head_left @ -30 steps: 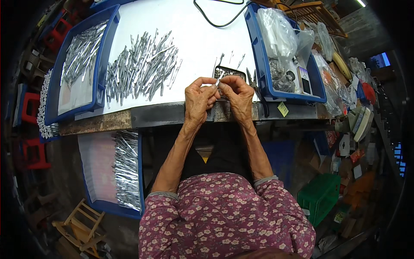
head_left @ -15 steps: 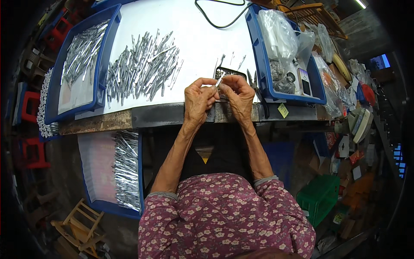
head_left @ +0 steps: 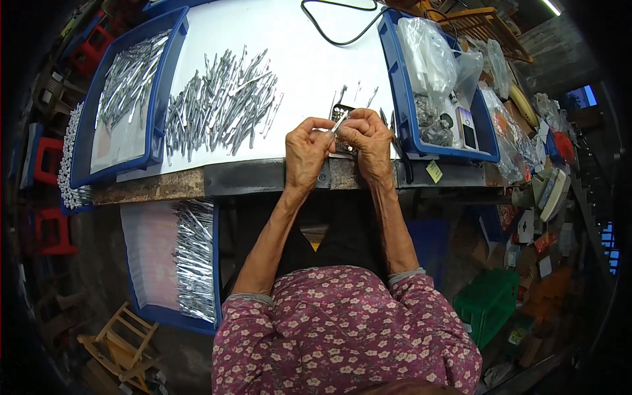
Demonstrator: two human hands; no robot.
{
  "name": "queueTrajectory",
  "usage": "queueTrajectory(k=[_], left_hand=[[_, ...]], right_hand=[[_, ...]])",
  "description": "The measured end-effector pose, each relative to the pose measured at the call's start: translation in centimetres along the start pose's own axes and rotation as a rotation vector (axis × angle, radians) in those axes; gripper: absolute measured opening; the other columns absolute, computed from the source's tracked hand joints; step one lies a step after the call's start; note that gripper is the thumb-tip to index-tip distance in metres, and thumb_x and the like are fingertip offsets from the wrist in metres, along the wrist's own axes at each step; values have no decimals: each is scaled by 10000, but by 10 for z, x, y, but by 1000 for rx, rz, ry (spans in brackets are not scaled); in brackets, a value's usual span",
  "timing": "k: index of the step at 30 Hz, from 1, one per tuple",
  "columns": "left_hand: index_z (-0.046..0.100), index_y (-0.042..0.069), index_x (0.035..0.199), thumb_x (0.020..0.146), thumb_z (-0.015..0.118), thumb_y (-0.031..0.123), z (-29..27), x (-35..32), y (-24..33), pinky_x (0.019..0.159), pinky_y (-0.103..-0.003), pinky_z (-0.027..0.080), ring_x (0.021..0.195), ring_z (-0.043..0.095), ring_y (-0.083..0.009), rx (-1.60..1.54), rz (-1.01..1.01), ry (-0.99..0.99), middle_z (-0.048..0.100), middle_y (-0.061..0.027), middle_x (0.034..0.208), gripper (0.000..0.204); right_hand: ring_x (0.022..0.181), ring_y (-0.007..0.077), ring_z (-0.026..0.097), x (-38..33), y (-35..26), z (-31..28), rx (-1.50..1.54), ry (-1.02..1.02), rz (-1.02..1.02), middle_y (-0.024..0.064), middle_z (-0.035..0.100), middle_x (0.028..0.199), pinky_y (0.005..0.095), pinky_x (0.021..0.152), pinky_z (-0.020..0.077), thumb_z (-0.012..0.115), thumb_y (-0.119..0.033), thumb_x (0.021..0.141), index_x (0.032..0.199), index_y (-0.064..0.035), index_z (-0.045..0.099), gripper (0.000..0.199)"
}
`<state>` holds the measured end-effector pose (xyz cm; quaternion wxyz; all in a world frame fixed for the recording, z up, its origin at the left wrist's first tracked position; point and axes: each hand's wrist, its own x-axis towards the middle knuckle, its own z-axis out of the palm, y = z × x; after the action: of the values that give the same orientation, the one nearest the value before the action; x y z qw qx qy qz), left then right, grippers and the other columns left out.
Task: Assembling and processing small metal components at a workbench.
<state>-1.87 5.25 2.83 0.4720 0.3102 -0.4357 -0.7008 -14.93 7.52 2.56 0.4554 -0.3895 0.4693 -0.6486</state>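
Held up over the left side of a small dark tray on the surface, a slim pale piece lies right at the fingers. The person's left hand, left of the tray, is the surer contact: its fingers are pinched narrow around the lower end. The right hand, covering the tray's right side, has its fingers bunched close against or just beside the piece; I can't tell from here whether they grip it. The piece's long axis runs aslant, its free end pointing away from the body and rightward, its pinched end slanting toward the tray's near left.
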Motion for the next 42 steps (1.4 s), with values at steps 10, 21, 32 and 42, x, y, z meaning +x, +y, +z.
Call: queueTrajectory(k=[10, 21, 32, 42], left_hand=[[565, -41, 898, 823, 499, 10, 12, 3, -12, 476, -153, 342, 531, 442, -21, 205, 159, 165, 530, 12, 609, 112], [544, -81, 901, 807, 469, -27, 6, 5, -7, 518, -186, 449, 539, 489, -55, -108, 84, 78, 526, -25, 602, 131], [540, -80, 899, 817, 479, -20, 5, 3, -2, 446, -147, 344, 514, 443, -28, -161, 76, 52, 515, -9, 586, 119], [547, -57, 894, 817, 490, 2, 10, 2, -9, 459, -160, 339, 511, 424, -25, -66, 150, 73, 508, 5, 593, 112]], right_hand=[[695, 98, 588, -10, -1, 18, -285, 96, -106, 71, 614, 777, 201, 635, 480, 589, -105, 818, 1069, 76, 477, 329], [620, 76, 518, -8, 1, 23, -334, 96, -136, 35, 556, 714, 198, 591, 434, 516, -264, 879, 1044, 77, 486, 380], [653, 78, 527, -1, 2, 16, -69, 46, -3, 35, 554, 734, 181, 589, 425, 532, -241, 875, 1032, 59, 499, 340], [664, 54, 510, -3, 0, 23, -246, 99, -211, 24, 543, 763, 165, 586, 415, 585, -83, 822, 1091, 57, 443, 334]])
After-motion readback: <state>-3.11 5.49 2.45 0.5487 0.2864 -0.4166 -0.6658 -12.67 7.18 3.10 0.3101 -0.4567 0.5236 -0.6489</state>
